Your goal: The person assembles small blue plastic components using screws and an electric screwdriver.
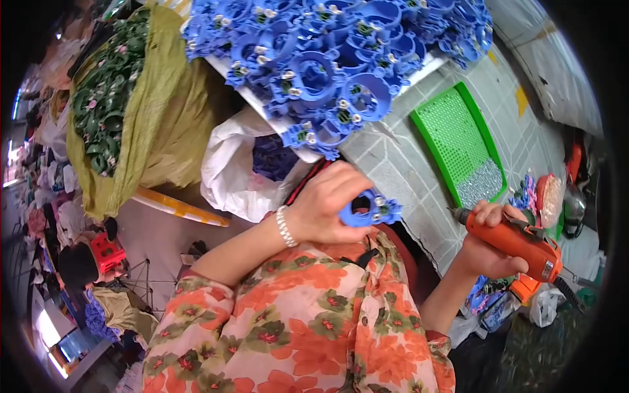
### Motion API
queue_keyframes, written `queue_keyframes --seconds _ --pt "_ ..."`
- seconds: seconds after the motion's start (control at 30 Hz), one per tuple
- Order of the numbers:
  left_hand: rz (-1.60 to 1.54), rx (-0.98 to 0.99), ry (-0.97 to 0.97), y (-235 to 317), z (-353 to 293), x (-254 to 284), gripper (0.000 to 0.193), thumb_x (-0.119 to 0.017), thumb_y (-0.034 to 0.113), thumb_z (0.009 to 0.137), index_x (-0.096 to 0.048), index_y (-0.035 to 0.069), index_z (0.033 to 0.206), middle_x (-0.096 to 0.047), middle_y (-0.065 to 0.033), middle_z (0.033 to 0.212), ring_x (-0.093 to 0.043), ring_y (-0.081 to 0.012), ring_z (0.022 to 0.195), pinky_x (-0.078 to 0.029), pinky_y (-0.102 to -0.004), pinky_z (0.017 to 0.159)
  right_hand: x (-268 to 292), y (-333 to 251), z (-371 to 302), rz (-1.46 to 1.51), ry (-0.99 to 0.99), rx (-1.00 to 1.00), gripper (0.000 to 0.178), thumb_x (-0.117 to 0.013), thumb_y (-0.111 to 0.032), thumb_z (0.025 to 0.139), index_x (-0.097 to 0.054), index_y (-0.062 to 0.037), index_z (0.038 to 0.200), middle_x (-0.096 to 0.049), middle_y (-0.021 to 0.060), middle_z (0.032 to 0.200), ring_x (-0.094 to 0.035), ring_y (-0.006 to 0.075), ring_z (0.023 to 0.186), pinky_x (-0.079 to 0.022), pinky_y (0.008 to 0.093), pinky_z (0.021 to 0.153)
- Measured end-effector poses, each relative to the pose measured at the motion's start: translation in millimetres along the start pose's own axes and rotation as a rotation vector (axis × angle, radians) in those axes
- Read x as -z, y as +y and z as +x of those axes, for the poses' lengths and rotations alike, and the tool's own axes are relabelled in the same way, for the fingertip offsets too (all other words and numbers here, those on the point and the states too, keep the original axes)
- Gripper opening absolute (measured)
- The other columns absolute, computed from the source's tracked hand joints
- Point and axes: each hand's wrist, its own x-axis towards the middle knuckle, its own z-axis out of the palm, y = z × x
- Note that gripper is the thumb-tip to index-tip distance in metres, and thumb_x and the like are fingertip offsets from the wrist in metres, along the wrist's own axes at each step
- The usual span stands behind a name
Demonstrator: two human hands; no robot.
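My left hand [325, 200] is closed round a blue plastic ring-shaped part [388, 209] with small silver-white pieces on its outer end. It holds the part above my lap, just short of the work table. Off to the right, my right hand [485, 252] grips an orange electric screwdriver [512, 245], its bit pointing left toward the tray. Bit and blue part are well apart. A large heap of similar blue plastic parts [314, 75] covers the far side of the table. A green perforated tray [427, 134] lies on the table's right, with many small silver screws [481, 185] in its near end.
A white sack [219, 173] holding blue parts stands left of the table edge. Beyond it, an olive woven sack [180, 124] is full of dark green parts [108, 108]. A red stool [107, 252] sits farther left. Colourful bits and bags [545, 306] lie at right.
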Motion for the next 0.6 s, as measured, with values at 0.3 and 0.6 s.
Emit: queue_keyframes --seconds 0.3,0.6 --pt "0.381 0.675 0.246 -75 -153 62 0.048 -0.077 0.024 0.059 -0.060 0.002 0.098 -0.062 -0.0156 0.092 -0.059 -0.0323 0.088 -0.047 -0.0392 0.079 -17 7 -11 -0.030 0.035 -0.066 0.089 -0.050 -0.077 0.072 -0.052 0.0021 0.112 -0.054 0.0086 0.078 -0.051 0.0204 0.069 -0.041 0.0356 0.068" --pt "0.368 0.938 0.296 -188 -157 17 0.052 -0.073 0.036 0.064 -0.061 0.001 0.100 -0.062 -0.0172 0.093 -0.059 -0.0341 0.091 -0.047 -0.0421 0.082 -24 -4 -12 -0.030 0.049 -0.152 0.085 -0.054 -0.076 0.071 -0.053 0.0002 0.110 -0.052 0.0075 0.077 -0.050 0.0194 0.070 -0.037 0.0346 0.072"
